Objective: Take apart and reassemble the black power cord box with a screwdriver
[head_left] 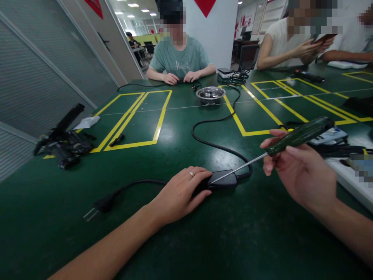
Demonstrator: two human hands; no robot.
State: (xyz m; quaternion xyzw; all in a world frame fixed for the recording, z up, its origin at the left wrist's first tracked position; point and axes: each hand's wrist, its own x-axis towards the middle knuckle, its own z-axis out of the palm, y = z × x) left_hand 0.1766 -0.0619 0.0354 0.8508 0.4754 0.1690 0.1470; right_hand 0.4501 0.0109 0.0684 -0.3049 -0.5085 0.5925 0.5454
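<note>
A black in-line box (225,179), with a cable leaving each end, lies on the green table (163,249). My left hand (183,188) wears a ring and is wrapped over the box's left part, pressing it to the tabletop. In my right hand (300,171) is a screwdriver (300,136) with a dark green handle, held at a slant. Its metal shaft points down to the left, and the tip meets the box beside my left fingers. What the tip touches there is too small to tell. A two-pin plug (103,204) ends the left cable.
A metal bowl (210,95) with small dark pieces stands farther back. Black parts (65,142) lie at the left, and a white tray (346,179) with cables and packets at the right. Across the table, a person (182,58) handles a black item; another (285,46) holds a phone-like device.
</note>
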